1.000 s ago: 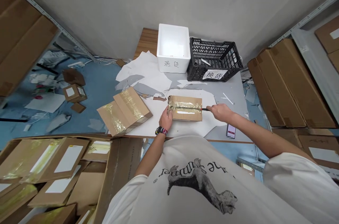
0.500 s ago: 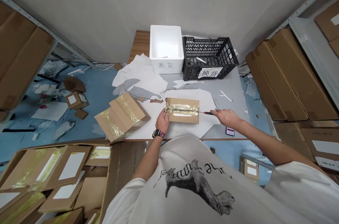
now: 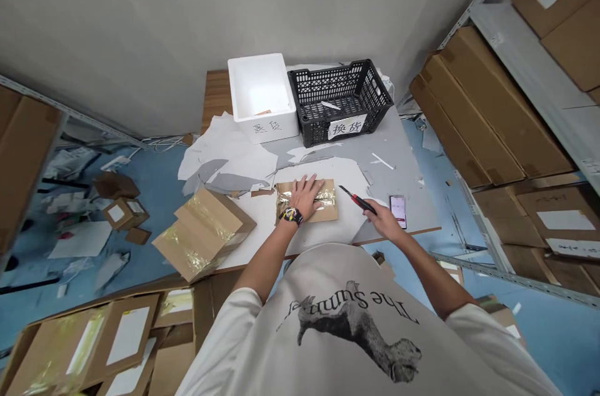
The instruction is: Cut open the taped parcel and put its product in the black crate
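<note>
My left hand [image 3: 304, 196] lies flat with fingers spread on a small taped cardboard parcel [image 3: 328, 205], covering much of its top. My right hand [image 3: 385, 222] is shut on a cutter with a red-and-black handle [image 3: 357, 200], held just right of the parcel and off it. Shiny packing tape [image 3: 323, 198] runs across the parcel. To the left, a larger taped cardboard parcel [image 3: 204, 235] lies on the white sheet [image 3: 344, 174], apart from both hands. A phone [image 3: 398, 210] lies near my right hand.
A white foam box [image 3: 262, 96] and a black plastic crate [image 3: 340, 102], both with paper labels, stand at the table's back. Scrap paper lies around them. Cardboard boxes fill shelves on the right [image 3: 469, 115], and an open carton of parcels [image 3: 84, 346] sits lower left.
My right hand has drawn the cutter away from the parcel's tape. My left hand has moved from the parcel's front edge onto its top. The whole view has swung.
</note>
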{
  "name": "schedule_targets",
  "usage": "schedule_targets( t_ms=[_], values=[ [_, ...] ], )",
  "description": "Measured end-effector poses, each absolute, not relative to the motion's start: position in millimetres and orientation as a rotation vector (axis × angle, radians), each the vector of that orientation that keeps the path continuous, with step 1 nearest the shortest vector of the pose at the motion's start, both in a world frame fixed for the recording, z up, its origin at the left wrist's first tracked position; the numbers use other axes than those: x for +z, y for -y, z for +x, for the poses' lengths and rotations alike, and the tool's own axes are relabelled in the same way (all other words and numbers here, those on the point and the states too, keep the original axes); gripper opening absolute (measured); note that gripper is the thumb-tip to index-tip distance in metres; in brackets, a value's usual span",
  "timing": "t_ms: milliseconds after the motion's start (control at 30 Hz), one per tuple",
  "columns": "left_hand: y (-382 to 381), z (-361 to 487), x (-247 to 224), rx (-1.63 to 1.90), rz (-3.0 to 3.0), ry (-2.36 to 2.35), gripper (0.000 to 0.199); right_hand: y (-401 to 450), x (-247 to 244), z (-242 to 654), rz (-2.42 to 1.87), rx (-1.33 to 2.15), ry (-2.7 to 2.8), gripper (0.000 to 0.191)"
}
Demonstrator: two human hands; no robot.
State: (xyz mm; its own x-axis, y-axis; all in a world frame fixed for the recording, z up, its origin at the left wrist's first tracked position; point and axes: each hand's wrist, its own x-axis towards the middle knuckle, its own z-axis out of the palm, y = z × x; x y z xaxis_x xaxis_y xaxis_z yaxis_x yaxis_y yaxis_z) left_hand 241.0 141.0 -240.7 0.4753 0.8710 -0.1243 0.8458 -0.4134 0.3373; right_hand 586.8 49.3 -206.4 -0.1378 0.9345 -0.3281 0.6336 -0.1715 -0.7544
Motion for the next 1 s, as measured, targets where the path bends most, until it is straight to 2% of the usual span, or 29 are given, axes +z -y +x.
schedule_targets(
  t_ms=[100,233,400,500,700,867,1000],
  values=[
    [-154.3,245.7,-246.1,-0.016,2.375,-1.444,0.081,-45.1,-221.8,562.6,-1.750,1.342,1.556,0.050],
    [-152.4,241.7,-253.2,-0.004,2.458,-1.482,0.070,-33.8,-232.8,554.4,-1.758,1.395,1.422,0.053],
    [-153.1,239.3,-262.3,0.029,2.484,-1.479,0.064,-24.6,-235.7,561.9,-1.763,1.376,1.486,0.066],
    [-156.1,239.9,-266.6,0.094,2.455,-1.480,0.062,-31.6,-231.5,568.7,-1.765,1.346,1.644,0.064],
    [-162.1,239.8,-266.4,0.240,2.391,-1.445,0.057,-63.9,-209.2,563.4,-1.824,1.107,2.160,0.049],
    [-161.6,239.7,-262.0,0.239,2.384,-1.451,0.057,-69.9,-197.9,533.3,-2.019,0.727,2.495,0.059],
    [-156.1,240.4,-261.7,0.240,2.378,-1.450,0.058,-57.2,-202.9,528.6,-2.104,0.597,2.533,0.064]
  ],
)
